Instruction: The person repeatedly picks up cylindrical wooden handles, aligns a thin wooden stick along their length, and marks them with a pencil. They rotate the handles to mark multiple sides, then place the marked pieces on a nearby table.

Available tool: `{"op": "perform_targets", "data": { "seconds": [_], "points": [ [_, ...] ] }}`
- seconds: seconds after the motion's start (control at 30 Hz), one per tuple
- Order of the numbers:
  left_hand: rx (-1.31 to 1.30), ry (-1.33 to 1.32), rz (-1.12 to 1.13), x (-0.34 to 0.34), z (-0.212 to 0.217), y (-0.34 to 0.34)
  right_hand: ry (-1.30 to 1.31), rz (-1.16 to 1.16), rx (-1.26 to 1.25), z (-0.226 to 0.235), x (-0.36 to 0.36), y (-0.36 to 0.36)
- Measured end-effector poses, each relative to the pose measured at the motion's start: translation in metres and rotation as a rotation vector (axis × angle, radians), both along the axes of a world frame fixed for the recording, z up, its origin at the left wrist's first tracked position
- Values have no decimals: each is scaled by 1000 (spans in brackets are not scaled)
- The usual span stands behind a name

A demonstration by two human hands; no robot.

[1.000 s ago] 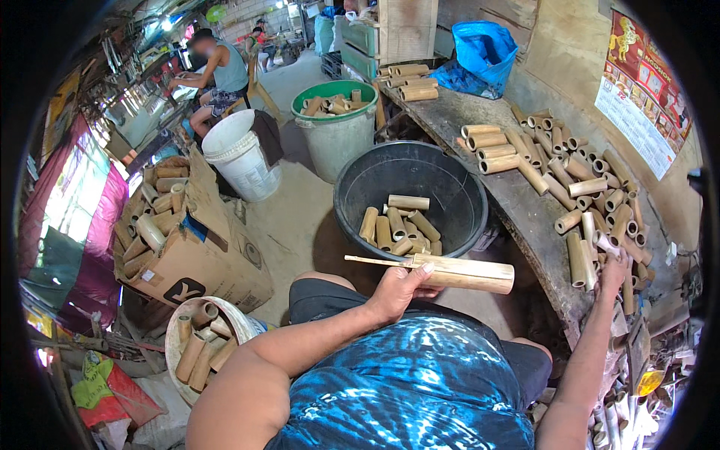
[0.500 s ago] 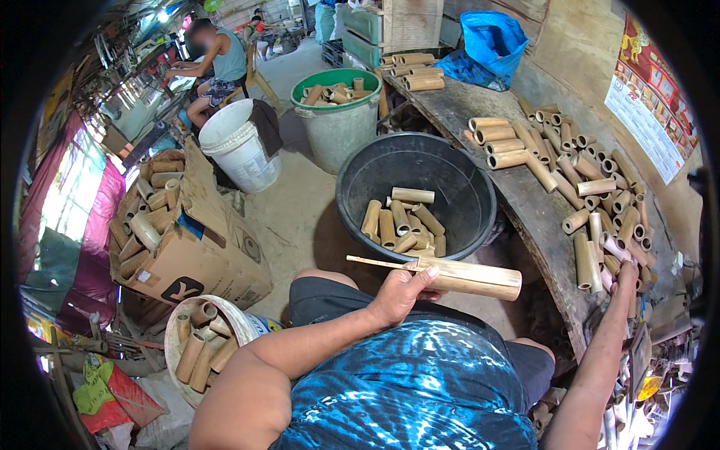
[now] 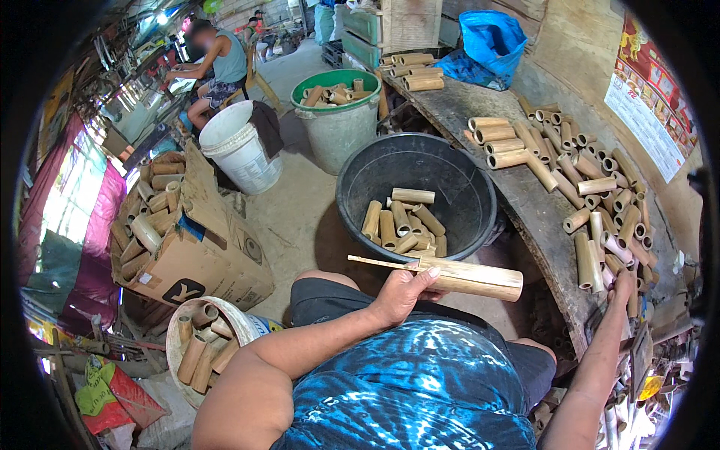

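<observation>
Box (image 3: 199,255): packed with cut tubes, flap raised.
Pail (image 3: 247,321): white, tubes standing in it, beside the left upper arm.
Left forearm (image 3: 330,337): slants up and rightward across the body, elbow bent.
Strip (image 3: 373,262): thin, juts left from above the left hand; whether it is separate from the held tube cannot be told.
Left hand (image 3: 401,294): thumb laid along the near side, fingers curled beneath, closed around one end of a tube (image 3: 480,279).
Held tube: nearly level, above the lap, its free end pointing right, in front of the black tub (image 3: 390,166).
Right forearm (image 3: 598,360): stretched out from the lower edge, reaching up toward the bench (image 3: 536,206).
Right hand (image 3: 622,287): at the near edge of the pile (image 3: 596,186); fingers partly hidden, so I cannot tell whether they grip anything.
</observation>
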State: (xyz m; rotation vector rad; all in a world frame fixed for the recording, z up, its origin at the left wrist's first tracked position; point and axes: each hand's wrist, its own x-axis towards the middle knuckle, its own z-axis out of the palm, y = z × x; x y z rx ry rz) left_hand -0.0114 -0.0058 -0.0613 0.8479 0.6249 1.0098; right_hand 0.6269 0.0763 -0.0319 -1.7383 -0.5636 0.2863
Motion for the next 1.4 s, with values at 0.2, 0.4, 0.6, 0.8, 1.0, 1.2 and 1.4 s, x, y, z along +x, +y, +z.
{"op": "perform_targets", "data": {
  "seconds": [0.2,0.4,0.6,0.8,1.0,1.2,1.4],
  "points": [
    [36,-26,23,3,3,-1,-210,-171,14,-8,62,10],
    [5,28,-2,4,4,-2,-652,92,-330,58,28,76],
    [25,54,24,6,6,-3,-228,744,-104,162,-208,112],
    [17,30,38,1,9,-5,-299,981,-118,198,-298,79],
    [34,45,122,-8,14,-3,-275,225,-10,140,-186,43],
    [119,35,150,-4,22,-3,-75,729,-2,50,-268,-94],
    [235,89,153,8,31,-12,144,801,41,49,-363,-137]
  ]
}}
